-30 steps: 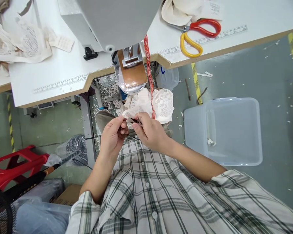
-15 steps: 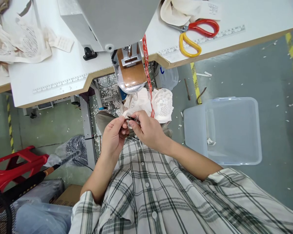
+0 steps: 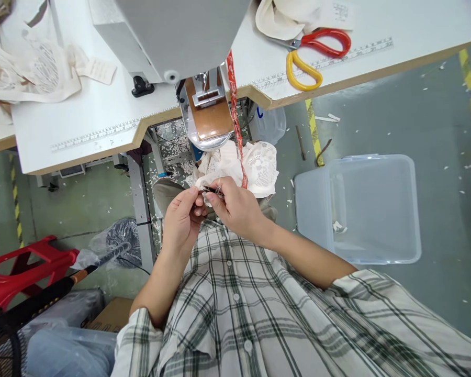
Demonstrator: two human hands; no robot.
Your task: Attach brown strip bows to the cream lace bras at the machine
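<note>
Both hands meet just off the worktop's (image 3: pixel 82 120) notched front edge, below the sewing machine (image 3: pixel 180 31). Left hand (image 3: pixel 182 220): thumb and forefinger pinched narrow on the near edge of the white lace piece (image 3: pixel 261 167). Right hand (image 3: pixel 237 209): fingertips closed on the same lace edge, touching the left's. Small dark item (image 3: pixel 210 190) between the fingertips, too small to identify. Red ribbon (image 3: pixel 235 120) hangs from the machine to the right hand. Scissors (image 3: pixel 312 52) lie near the worktop's front right edge. Clear plastic tub (image 3: pixel 377 209) stands on the floor.
</note>
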